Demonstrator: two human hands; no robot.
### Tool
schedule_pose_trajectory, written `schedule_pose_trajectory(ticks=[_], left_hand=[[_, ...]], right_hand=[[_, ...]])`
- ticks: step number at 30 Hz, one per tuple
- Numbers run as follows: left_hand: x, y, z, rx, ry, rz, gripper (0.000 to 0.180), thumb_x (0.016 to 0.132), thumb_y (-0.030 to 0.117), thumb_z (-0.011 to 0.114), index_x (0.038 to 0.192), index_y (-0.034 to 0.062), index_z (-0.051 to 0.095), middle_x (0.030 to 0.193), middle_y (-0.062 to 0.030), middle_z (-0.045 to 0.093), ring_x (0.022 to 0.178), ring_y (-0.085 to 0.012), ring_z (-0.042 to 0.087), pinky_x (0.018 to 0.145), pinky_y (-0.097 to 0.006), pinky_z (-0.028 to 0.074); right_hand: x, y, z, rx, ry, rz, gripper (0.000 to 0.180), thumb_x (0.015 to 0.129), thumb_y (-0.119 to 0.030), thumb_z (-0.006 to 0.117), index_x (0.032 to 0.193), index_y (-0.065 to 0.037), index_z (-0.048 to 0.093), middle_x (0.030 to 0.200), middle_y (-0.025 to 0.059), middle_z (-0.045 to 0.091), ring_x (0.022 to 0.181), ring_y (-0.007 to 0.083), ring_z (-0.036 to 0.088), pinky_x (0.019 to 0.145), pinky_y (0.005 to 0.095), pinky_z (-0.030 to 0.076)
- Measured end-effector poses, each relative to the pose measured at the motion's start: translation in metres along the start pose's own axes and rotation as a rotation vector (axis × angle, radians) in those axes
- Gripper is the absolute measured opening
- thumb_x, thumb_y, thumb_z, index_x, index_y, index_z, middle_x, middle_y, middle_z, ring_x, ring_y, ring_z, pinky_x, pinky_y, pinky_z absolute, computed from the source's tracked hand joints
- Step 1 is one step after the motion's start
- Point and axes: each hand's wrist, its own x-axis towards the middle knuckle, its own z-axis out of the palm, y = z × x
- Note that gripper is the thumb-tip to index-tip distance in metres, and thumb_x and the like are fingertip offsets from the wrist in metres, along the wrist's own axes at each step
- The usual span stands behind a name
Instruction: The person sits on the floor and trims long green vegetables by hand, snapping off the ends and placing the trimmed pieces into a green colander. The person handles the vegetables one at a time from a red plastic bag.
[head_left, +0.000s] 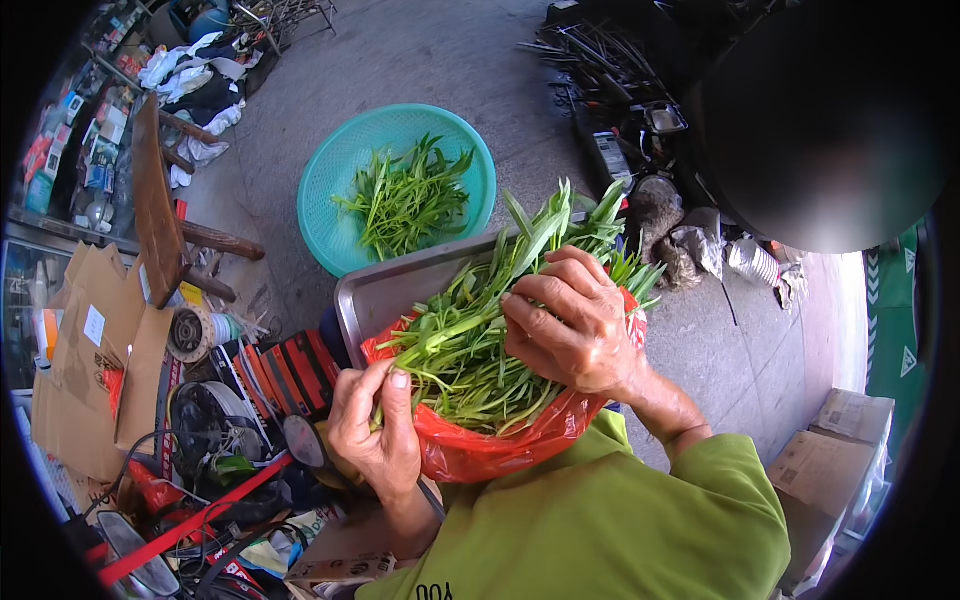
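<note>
Person in green shirt (610, 520) is picking over leafy greens (450, 345), prob. mid-sort.
L hand (375, 425) is pinching stems betw. thumb and forefinger nr. tray's left edge; R hand (570, 325) is curling over the leaves, fingertip grip hidden, can't tell. Greens are lying in red bag (490, 452) over metal tray (372, 305); smaller pile (405, 205) is sitting in teal basket (316, 205) past tray's far edge. Next move is prob. calling for parting stems w/ both hands.

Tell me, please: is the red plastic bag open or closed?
Open: the red plastic bag spreads wide beneath the leafy greens, whose stems and leaves show uncovered above its edge.
</note>
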Motion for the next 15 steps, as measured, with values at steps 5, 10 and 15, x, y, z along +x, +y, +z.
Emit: schedule_pose_trajectory(ticks=[5, 10, 15], left_hand=[[0.004, -0.007, -0.005, -0.146, -0.222, -0.15, 0.012, 0.085, -0.001, 0.067, 0.095, -0.008, 0.067, 0.076, -0.0094, 0.062, 0.066, -0.014, 0.058, 0.064, -0.024, 0.046], [-0.005, -0.005, -0.002, -0.429, -0.24, -0.425, 0.013, 0.084, -0.002, 0.064, 0.095, -0.0098, 0.067, 0.077, -0.0056, 0.065, 0.07, -0.0078, 0.057, 0.065, -0.021, 0.045], [-0.001, -0.019, -0.008, -1.014, -0.102, -0.629, 0.02, 0.091, 0.008, 0.064, 0.105, -0.0057, 0.067, 0.089, -0.0068, 0.068, 0.072, -0.0081, 0.06, 0.066, -0.02, 0.045]], right_hand=[[0.009, 0.016, 0.0, 0.011, 0.048, -0.07, 0.027, 0.055, -0.001, 0.073, 0.081, -0.002, 0.064, 0.083, 0.0064, 0.061, 0.074, 0.0233, 0.058, 0.076, 0.0416, 0.052], [0.011, 0.022, -0.017, 0.458, 0.159, 0.348, 0.012, 0.068, 0.004, 0.063, 0.078, -0.002, 0.064, 0.081, 0.0072, 0.064, 0.075, 0.0193, 0.061, 0.072, 0.032, 0.05], [0.011, 0.014, -0.039, 0.977, 0.644, 0.739, 0.009, 0.085, 0.003, 0.048, 0.083, 0.001, 0.057, 0.08, 0.0083, 0.059, 0.068, 0.0126, 0.054, 0.064, 0.0278, 0.046]])
